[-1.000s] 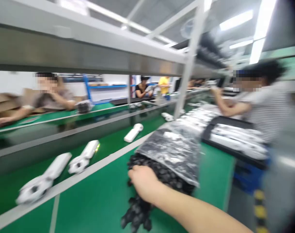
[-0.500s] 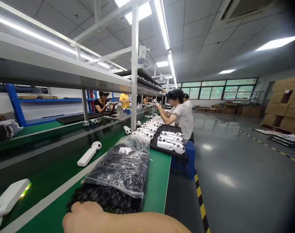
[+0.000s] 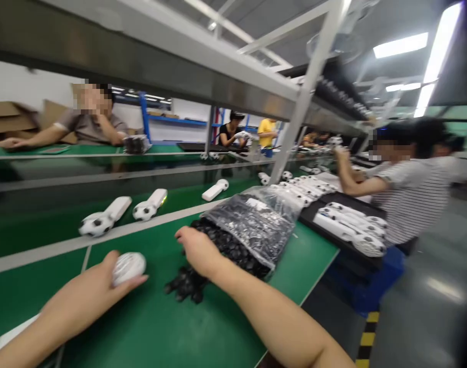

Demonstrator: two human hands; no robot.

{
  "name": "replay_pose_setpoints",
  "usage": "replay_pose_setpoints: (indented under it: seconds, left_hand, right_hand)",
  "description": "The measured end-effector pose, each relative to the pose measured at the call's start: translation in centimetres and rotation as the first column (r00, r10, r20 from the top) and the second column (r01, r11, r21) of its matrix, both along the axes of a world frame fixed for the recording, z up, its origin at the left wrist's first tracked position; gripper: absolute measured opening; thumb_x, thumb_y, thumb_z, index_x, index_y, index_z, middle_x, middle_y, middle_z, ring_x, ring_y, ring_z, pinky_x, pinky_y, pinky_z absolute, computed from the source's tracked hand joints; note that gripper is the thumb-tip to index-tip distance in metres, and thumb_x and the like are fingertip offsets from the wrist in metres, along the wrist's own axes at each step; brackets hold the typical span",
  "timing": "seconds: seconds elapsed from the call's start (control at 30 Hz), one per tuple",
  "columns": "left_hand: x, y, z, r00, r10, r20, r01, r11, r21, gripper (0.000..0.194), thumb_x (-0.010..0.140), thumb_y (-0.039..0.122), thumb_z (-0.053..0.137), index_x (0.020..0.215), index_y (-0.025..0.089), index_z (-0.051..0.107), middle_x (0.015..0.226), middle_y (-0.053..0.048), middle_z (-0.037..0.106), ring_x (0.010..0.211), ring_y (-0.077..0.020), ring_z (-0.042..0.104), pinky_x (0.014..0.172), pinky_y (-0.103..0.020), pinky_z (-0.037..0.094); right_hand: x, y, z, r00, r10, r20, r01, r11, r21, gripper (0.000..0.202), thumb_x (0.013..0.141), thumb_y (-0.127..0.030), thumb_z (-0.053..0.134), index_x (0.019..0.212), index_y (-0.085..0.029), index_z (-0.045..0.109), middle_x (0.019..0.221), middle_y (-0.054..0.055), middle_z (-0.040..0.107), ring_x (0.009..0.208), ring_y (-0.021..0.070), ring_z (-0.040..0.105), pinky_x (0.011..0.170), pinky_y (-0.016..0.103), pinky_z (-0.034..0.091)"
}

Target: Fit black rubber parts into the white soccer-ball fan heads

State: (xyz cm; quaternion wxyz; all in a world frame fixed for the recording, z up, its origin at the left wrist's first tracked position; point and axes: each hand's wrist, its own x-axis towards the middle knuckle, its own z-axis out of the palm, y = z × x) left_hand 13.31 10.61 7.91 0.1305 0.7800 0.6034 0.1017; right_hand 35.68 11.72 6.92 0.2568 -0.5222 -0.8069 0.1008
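My left hand [image 3: 83, 291] is closed round a white device with a round, ribbed head [image 3: 129, 268], held above the green bench. A white end, probably its handle, shows below my wrist. At the mouth of a clear plastic bag [image 3: 252, 225] full of small black parts [image 3: 233, 250], my right hand [image 3: 198, 250] reaches down with curled fingers. What those fingers hold, if anything, is hidden. A loose clump of black parts [image 3: 185, 283] lies on the bench between my two hands.
White devices with football-patterned heads [image 3: 97, 224] lie along the belt beyond a grey rail [image 3: 41, 246]. A black tray [image 3: 313, 217] of similar devices stands at right, beside a person in a striped shirt [image 3: 413, 189]. Another person [image 3: 98, 122] sits opposite. A slanted post [image 3: 306, 97] supports the overhead shelf.
My view has turned left and down. My left hand has come into view with the white device. A clump of black parts outside the bag now shows beside my right hand.
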Motion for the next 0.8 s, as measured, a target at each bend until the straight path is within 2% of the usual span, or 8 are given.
replay_pose_setpoints:
  seconds: [0.03, 0.07, 0.13, 0.23, 0.33, 0.43, 0.63, 0.8]
  left_hand:
    - [0.1, -0.6, -0.2, 0.997, 0.068, -0.029, -0.07, 0.996, -0.057, 0.064, 0.073, 0.071, 0.04, 0.108, 0.018, 0.049, 0.08, -0.008, 0.064, 0.07, -0.0297, 0.061, 0.058, -0.038, 0.046]
    - [0.4, -1.0, -0.3, 0.994, 0.099, -0.039, -0.102, 0.991, -0.083, 0.07, 0.072, 0.073, 0.037, 0.112, 0.016, 0.046, 0.089, -0.012, 0.063, 0.077, -0.0326, 0.061, 0.061, -0.039, 0.045]
    - [1.3, -1.1, -0.4, 0.997, 0.076, -0.013, -0.076, 0.996, -0.051, 0.078, 0.069, 0.072, 0.041, 0.123, 0.016, 0.037, 0.116, -0.016, 0.054, 0.094, -0.0346, 0.057, 0.07, -0.04, 0.046]
    - [1.8, -0.8, -0.4, 0.999, -0.011, 0.038, 0.012, 1.0, -0.022, 0.079, 0.068, 0.063, 0.051, 0.132, 0.021, 0.03, 0.131, -0.013, 0.041, 0.107, -0.0316, 0.051, 0.078, -0.037, 0.045]
    - [1.3, -0.9, -0.6, 0.994, -0.071, 0.084, 0.074, 0.997, -0.039, 0.078, 0.067, 0.054, 0.056, 0.134, 0.022, 0.029, 0.13, -0.011, 0.042, 0.11, -0.0288, 0.05, 0.083, -0.036, 0.044]
    - [0.9, -1.0, -0.8, 0.991, -0.088, 0.101, 0.093, 0.995, -0.046, 0.082, 0.064, 0.055, 0.059, 0.133, 0.022, 0.029, 0.13, -0.011, 0.042, 0.11, -0.0299, 0.05, 0.085, -0.037, 0.044]
    - [1.0, -0.7, -0.9, 0.988, -0.073, 0.139, 0.081, 0.996, -0.049, 0.078, 0.063, 0.059, 0.059, 0.128, 0.026, 0.034, 0.126, -0.009, 0.046, 0.104, -0.0289, 0.053, 0.079, -0.036, 0.045]
    - [1.0, -0.6, -1.0, 0.979, -0.049, 0.2, 0.059, 0.997, -0.047, 0.067, 0.062, 0.06, 0.059, 0.118, 0.027, 0.043, 0.12, -0.007, 0.05, 0.102, -0.0278, 0.054, 0.082, -0.037, 0.044]
  right_hand:
    - [-0.1, 0.1, -0.3, 0.997, 0.0, -0.071, 0.0, 1.0, -0.01, 0.029, 0.081, -0.004, 0.039, 0.105, -0.015, 0.051, 0.095, 0.008, 0.063, 0.077, 0.0141, 0.061, 0.071, 0.025, 0.048]
    - [-0.1, 0.1, -0.5, 0.99, 0.013, -0.138, -0.016, 1.0, -0.025, 0.024, 0.084, -0.007, 0.038, 0.102, -0.015, 0.052, 0.09, 0.007, 0.063, 0.074, 0.0134, 0.061, 0.069, 0.024, 0.048]
    - [-0.3, 0.1, -0.6, 0.963, 0.046, -0.267, -0.056, 0.998, -0.029, 0.017, 0.088, -0.013, 0.039, 0.097, -0.017, 0.052, 0.084, 0.004, 0.063, 0.073, 0.0125, 0.06, 0.068, 0.024, 0.047]
    - [-0.7, -0.5, -0.4, 0.922, 0.142, -0.36, -0.134, 0.99, 0.047, 0.008, 0.085, -0.017, 0.05, 0.086, -0.018, 0.058, 0.085, 0.002, 0.061, 0.08, 0.0126, 0.057, 0.074, 0.024, 0.044]
    - [-1.4, -1.5, -0.2, 0.89, 0.194, -0.413, -0.211, 0.977, 0.005, 0.004, 0.08, -0.019, 0.058, 0.079, -0.018, 0.061, 0.08, 0.0, 0.06, 0.076, 0.0127, 0.056, 0.07, 0.024, 0.044]
    - [-2.3, -2.2, -0.4, 0.876, 0.222, -0.429, -0.285, 0.955, -0.086, 0.003, 0.08, -0.02, 0.059, 0.078, -0.018, 0.062, 0.077, -0.001, 0.061, 0.074, 0.0129, 0.057, 0.071, 0.025, 0.045]
    - [-3.7, -2.2, -1.3, 0.911, 0.298, -0.286, -0.281, 0.955, 0.099, 0.003, 0.077, -0.016, 0.062, 0.077, -0.018, 0.062, 0.09, 0.002, 0.054, 0.091, 0.0143, 0.051, 0.087, 0.029, 0.041]
    - [-3.9, -2.2, -1.7, 0.896, 0.288, -0.339, -0.272, 0.958, 0.095, 0.006, 0.076, -0.015, 0.062, 0.075, -0.018, 0.057, 0.1, 0.004, 0.05, 0.1, 0.0149, 0.049, 0.092, 0.031, 0.038]
